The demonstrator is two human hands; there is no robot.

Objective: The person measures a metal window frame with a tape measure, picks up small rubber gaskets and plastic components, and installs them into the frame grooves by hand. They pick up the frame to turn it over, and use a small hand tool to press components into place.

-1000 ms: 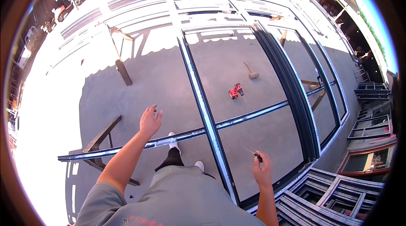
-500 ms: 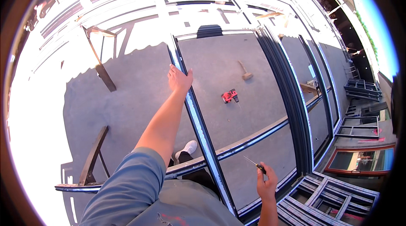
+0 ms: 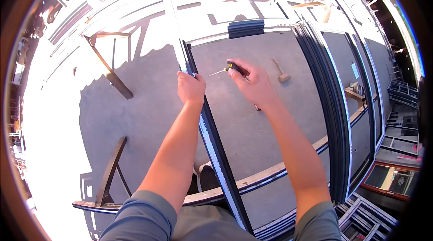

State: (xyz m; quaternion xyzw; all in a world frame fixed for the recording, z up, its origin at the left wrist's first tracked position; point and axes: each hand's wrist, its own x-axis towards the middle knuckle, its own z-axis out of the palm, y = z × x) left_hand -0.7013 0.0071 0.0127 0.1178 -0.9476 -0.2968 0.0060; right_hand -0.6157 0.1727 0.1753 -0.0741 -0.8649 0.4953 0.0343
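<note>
My left hand (image 3: 191, 88) is closed round the left bar of a dark metal window or door frame (image 3: 212, 144), near its far end. In my right hand (image 3: 255, 83) is a screwdriver (image 3: 232, 66) with a black-and-yellow handle. Its thin shaft points left toward the bar and the left hand, and the tip appears a little apart from the bar. Protective film, whitish and blue, runs along the bar's face. The frame lies across a wooden-topped support (image 3: 261, 179) in front of me.
On the grey floor inside the frame lies a mallet (image 3: 283, 78); a red tool (image 3: 257, 107) is mostly hidden behind my right forearm. Dark profiles (image 3: 322, 105) run bundled along the right. A brown trestle leg (image 3: 118, 85) stands at left. More frames (image 3: 365, 220) are stacked at lower right.
My right hand has come up and left from the lower right, bringing the screwdriver close to the left bar. My left hand has closed round the bar. The view has shifted.
</note>
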